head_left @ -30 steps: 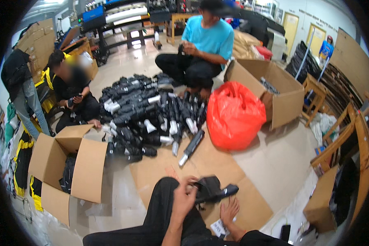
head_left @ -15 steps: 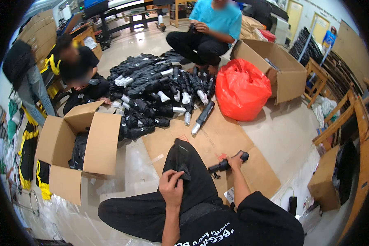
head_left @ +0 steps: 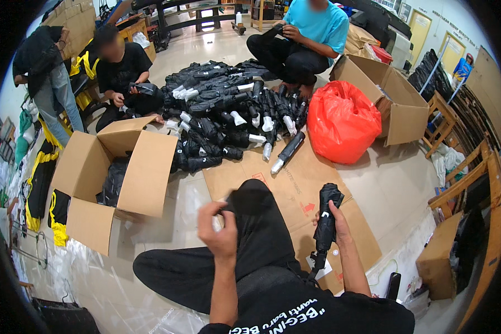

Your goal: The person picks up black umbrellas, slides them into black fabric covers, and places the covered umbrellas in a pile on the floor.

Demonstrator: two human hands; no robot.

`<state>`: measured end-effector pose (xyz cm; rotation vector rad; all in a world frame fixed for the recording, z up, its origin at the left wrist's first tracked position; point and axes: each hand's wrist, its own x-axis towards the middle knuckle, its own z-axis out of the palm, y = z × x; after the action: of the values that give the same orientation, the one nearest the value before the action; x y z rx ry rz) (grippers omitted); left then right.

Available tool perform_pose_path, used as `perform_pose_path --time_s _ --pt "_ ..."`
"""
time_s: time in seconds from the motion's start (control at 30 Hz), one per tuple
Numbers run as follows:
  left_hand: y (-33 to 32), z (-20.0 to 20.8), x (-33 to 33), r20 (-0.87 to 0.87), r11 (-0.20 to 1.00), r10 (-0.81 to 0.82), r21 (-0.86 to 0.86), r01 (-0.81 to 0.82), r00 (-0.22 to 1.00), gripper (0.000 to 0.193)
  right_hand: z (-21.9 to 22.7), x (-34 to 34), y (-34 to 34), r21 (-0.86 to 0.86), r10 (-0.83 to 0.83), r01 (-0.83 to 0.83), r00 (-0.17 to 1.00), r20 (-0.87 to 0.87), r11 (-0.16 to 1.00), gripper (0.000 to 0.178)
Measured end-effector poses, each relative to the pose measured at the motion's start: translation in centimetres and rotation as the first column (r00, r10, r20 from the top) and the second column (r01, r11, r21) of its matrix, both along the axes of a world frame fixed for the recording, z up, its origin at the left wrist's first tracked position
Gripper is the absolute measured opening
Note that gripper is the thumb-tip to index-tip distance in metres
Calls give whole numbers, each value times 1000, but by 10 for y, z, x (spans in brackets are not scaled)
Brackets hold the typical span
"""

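Floor (head_left: 401, 175): pale, bearing the pile of black umbrellas (head_left: 220, 106), an open carton (head_left: 145, 175) at your left, a second carton (head_left: 411, 122) at your right, a red bag (head_left: 344, 122).
Cardboard sheet (head_left: 298, 192): flat on that floor (your bent leg (head_left: 264, 239) hides part of it), a single umbrella (head_left: 289, 151) lying at its far end.

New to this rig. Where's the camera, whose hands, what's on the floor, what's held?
No robot here: the bare hands belong to a person seated on the floor. The view comes from the left of two fisheye cameras worn on the head, looking down, so straight edges bend toward the rim. The right hand holds what looks like a folded black umbrella; the left hand seems to pinch a blurred black piece. Ahead lie flattened cardboard and a pile of similar black bundles, with an open carton and a red bag beside them.
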<state>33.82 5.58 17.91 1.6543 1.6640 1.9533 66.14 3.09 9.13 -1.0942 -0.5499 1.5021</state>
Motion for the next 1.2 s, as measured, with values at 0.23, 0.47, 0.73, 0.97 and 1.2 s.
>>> perform_pose_path --time_s 0.23,0.47,0.73,0.97,1.2 --pt "-12 -6 2 -266 992 -99 -106 74 959 26 46 -40 -20 -267 246 -194 953 178 944 52" --pt "-16 -97 9 -208 879 -312 -432 199 927 18 54 -75 -45 -235 600 -576 799 42 783 65" --pt "-10 -80 26 40 725 -521 -508 466 853 18 48 -98 -33 -159 748 -748 660 -76 644 61" --pt "-5 -79 21 232 511 -574 -648 565 785 23 36 -81 -28 -246 713 -669 660 236 701 78" --pt "-7 -88 31 380 428 -579 -611 666 721 24 14 -68 -44 -311 602 -535 547 582 786 72"
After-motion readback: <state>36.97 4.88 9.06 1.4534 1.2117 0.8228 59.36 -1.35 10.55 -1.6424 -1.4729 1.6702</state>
